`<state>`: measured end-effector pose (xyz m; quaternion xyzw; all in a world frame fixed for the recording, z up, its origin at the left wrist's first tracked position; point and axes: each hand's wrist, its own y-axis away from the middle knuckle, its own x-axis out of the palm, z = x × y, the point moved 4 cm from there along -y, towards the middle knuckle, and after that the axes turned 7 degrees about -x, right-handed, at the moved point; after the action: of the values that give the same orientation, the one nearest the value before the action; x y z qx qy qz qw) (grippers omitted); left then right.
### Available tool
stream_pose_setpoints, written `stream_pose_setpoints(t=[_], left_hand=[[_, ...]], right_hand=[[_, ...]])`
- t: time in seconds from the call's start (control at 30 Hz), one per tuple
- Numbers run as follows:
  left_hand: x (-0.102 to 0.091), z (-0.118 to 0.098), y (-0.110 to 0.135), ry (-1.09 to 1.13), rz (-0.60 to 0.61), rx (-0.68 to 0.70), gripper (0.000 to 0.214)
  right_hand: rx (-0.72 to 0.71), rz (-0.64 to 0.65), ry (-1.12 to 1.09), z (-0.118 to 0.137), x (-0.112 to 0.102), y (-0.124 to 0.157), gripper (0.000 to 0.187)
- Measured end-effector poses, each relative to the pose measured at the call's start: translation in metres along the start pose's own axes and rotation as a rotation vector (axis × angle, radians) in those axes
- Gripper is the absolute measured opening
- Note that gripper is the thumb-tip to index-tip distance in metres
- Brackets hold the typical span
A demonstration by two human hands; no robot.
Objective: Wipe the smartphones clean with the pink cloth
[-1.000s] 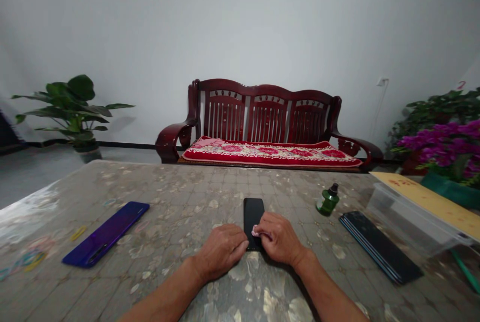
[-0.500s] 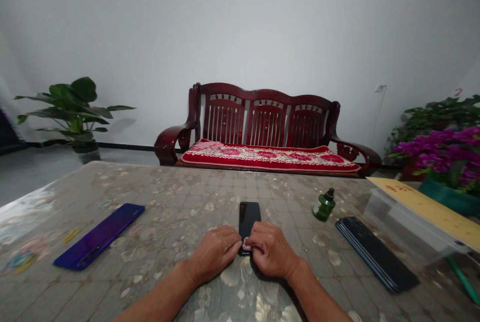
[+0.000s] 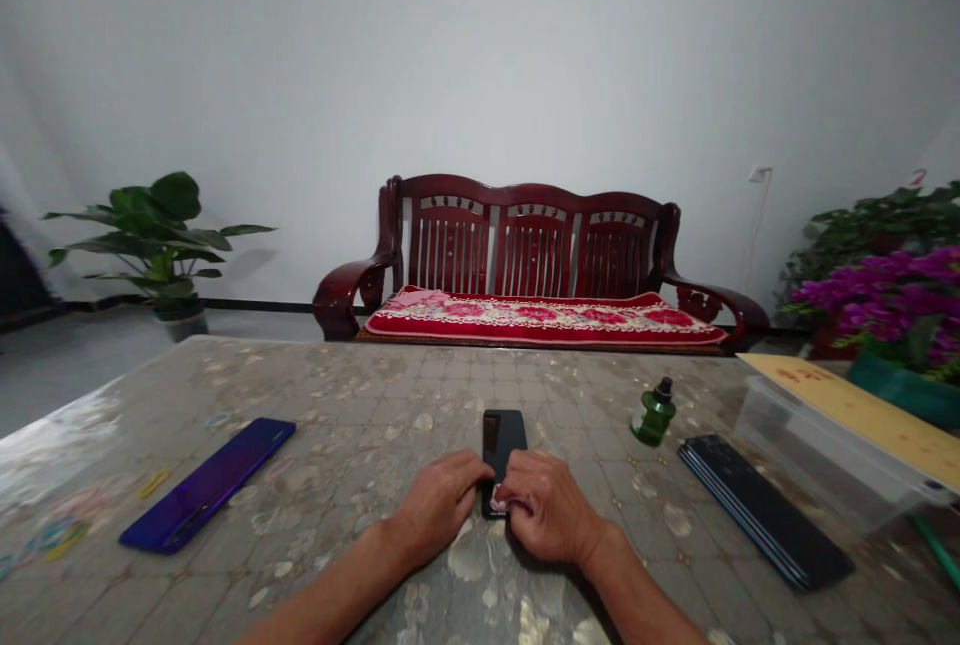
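A black smartphone (image 3: 507, 433) lies flat on the table with its dark, glossy face up. My left hand (image 3: 442, 497) is curled at its left edge, fingertips pressing on the side and lower part. In the closed fingers of my right hand (image 3: 551, 503) is a bunched pink cloth (image 3: 498, 499), pressed on the phone's lower end. Most of the cloth is hidden by the fingers. A small green spray bottle (image 3: 654, 417) with a black top stands to the right of my right hand.
A purple-blue phone (image 3: 214, 487) lies left, near loose rubber bands (image 3: 67, 530). On the right are several stacked dark phones (image 3: 761, 510), a clear plastic box (image 3: 832, 450) with a yellow sheet (image 3: 862, 415) on top, and purple flowers (image 3: 892, 295). A wooden bench (image 3: 532, 245) stands beyond the table (image 3: 360, 395).
The view has tilted up slightly, so the table things sit a little lower. My left fingertips have shifted up onto the phone's face. The right hand with the cloth has hardly moved.
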<state>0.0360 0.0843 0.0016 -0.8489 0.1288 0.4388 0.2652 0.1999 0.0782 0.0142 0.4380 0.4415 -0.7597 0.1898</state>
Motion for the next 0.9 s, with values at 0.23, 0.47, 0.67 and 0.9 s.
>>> stream_pose_setpoints(t=[0.23, 0.47, 0.67, 0.9], left_hand=[[-0.012, 0.000, -0.049, -0.258, 0.133, 0.253, 0.060], [0.001, -0.010, -0.079, -0.439, 0.290, 0.399, 0.078], [-0.006, 0.004, -0.077, -0.450, 0.451, 0.212, 0.066], [-0.040, 0.029, -0.043, -0.281, 0.483, -0.022, 0.066]], right_hand=[[-0.005, -0.005, -0.003, -0.002, 0.001, 0.002, 0.028], [-0.009, -0.015, -0.014, -0.003, 0.001, 0.003, 0.030], [0.044, -0.001, 0.014, -0.012, -0.007, 0.004, 0.028], [0.216, -0.024, 0.054, -0.025, -0.013, 0.005, 0.026]])
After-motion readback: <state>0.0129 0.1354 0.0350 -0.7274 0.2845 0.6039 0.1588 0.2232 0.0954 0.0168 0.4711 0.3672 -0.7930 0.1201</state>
